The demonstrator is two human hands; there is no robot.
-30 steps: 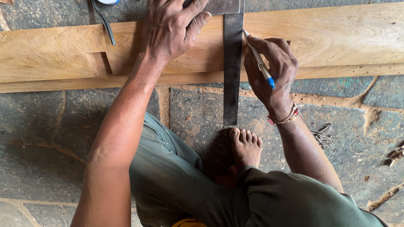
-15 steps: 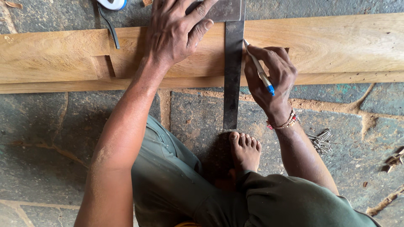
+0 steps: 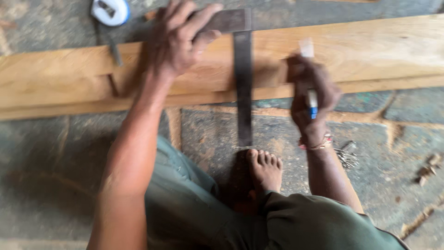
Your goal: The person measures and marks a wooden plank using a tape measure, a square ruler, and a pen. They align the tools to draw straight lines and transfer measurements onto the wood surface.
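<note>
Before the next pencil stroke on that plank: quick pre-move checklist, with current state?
1. Left hand pressing the metal square onto the wooden plank: ok.
2. Square's blade crosses the plank's full width and overhangs the near edge: ok.
3. Right hand gripping the pencil: ok, held, but motion-blurred.
4. Pencil tip against the blade's edge: not ok, the hand sits apart to the blade's right.
5. Bare foot clear of the blade's end: ok, though close below it.
6. Tape measure off the marking line: ok, it lies far left behind the plank.

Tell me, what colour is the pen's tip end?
Blue, on the pen in the right hand; head view.
</note>
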